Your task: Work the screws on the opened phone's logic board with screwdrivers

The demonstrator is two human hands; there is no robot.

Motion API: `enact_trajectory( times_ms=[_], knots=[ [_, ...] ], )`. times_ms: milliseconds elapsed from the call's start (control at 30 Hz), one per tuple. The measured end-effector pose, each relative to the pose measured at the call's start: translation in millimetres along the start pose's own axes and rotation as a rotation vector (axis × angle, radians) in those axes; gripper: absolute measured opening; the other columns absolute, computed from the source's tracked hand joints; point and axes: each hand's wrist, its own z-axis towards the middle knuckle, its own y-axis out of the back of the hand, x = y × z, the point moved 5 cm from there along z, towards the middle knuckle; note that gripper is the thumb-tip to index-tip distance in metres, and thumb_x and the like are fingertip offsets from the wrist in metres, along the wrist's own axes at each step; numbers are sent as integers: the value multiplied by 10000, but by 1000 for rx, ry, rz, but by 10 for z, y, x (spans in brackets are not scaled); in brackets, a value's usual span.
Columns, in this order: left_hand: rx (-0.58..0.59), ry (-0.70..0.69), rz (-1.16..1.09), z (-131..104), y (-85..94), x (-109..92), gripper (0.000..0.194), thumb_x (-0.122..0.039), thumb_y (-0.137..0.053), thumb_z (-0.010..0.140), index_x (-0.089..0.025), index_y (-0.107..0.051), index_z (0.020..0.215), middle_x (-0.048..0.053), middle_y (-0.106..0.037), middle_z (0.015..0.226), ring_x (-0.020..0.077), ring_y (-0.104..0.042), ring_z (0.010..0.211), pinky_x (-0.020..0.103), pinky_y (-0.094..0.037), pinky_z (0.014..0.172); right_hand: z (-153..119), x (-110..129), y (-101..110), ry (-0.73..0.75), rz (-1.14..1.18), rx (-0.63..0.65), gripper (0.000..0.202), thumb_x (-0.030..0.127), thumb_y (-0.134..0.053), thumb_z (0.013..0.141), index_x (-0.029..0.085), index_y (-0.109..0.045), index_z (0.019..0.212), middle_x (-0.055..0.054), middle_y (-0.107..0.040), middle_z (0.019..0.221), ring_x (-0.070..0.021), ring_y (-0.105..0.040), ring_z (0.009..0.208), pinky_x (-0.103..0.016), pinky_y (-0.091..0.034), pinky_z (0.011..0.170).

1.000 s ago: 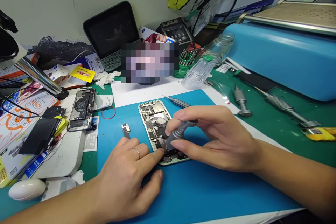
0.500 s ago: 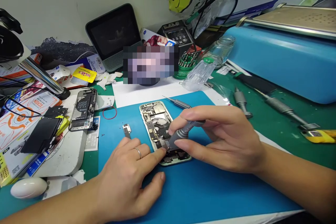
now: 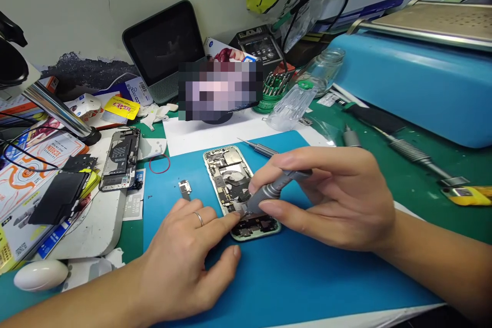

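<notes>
An opened smartphone (image 3: 230,179) lies on the blue mat (image 3: 300,287), its inner parts and pale frame exposed. My right hand (image 3: 334,200) grips a grey precision screwdriver (image 3: 269,192) between thumb and fingers, tilted over the lower part of the phone. Its tip is too small to make out against the phone. My left hand (image 3: 188,256) rests on the mat, index finger stretched out and touching the phone's lower left edge close to the screwdriver. Just beyond those knuckles sits a small metal-covered phone part (image 3: 185,187).
Another grey screwdriver (image 3: 262,149) lies behind the phone. At left, a second opened phone (image 3: 120,159) rests on a white pad near a red rubber band (image 3: 159,164). A green bit holder (image 3: 274,92) and a clear cup (image 3: 292,105) stand behind. More tools (image 3: 413,151) lie right.
The screwdriver has tilted further over to the right, with my right hand shifting slightly. My left finger stays on the phone. The view has moved a little.
</notes>
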Motion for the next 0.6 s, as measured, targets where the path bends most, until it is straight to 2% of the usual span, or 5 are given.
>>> enact_trajectory(
  times_ms=[167, 333, 467, 600],
  knots=[
    [4, 7, 2, -3, 1, -2, 320, -237, -549, 1007, -189, -630, 1313, 27, -625, 838, 215, -515, 766, 363, -300, 686, 4, 16, -5, 6, 0, -8, 649, -24, -724, 833, 269, -563, 1390, -25, -640, 1027, -150, -726, 860, -272, -666, 814],
    [-23, 9, -18, 7, 10, 23, 280, -243, -581, 1018, -212, -626, 1292, 8, -624, 828, 200, -516, 754, 350, -298, 687, 4, 11, -49, -24, 33, 21, 643, -12, -733, 832, 295, -552, 1368, -18, -652, 1014, -162, -739, 887, -256, -672, 738],
    [-55, 2, -26, 7, 10, 39, 133, -226, -564, 1045, -226, -661, 1136, -13, -614, 804, 175, -506, 729, 340, -298, 684, 10, 20, -88, -59, 83, 64, 612, 6, -730, 847, 317, -541, 1339, -16, -684, 1033, -163, -748, 862, -261, -672, 695],
    [-87, 43, -24, -3, 11, 46, 142, -202, -530, 1049, -209, -639, 959, -16, -595, 765, 167, -495, 704, 343, -293, 681, 37, 56, -52, -58, 91, 2, 563, 8, -757, 827, 296, -579, 1277, -12, -698, 977, -170, -755, 818, -284, -669, 717]
  ],
)
